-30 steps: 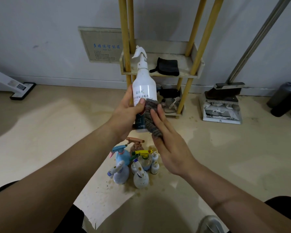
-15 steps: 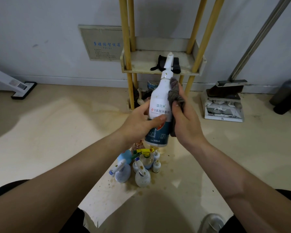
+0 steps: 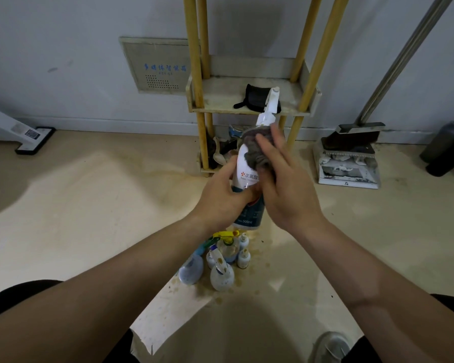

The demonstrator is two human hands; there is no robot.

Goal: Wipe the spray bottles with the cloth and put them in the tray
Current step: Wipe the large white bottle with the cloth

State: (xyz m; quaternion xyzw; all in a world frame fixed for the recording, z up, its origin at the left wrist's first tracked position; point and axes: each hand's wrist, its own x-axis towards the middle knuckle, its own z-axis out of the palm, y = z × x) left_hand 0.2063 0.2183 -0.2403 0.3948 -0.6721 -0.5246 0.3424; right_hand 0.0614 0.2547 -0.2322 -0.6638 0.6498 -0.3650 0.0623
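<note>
Your left hand grips the bottle round its middle, holding it tilted with the nozzle toward the wall. Your right hand, fingers nearly straight, presses the cloth against the bottle's shoulder. The hands meet there, in the air above the floor bottles. Beyond, the tray sits between yellow posts, with a black pouch on it.
</note>
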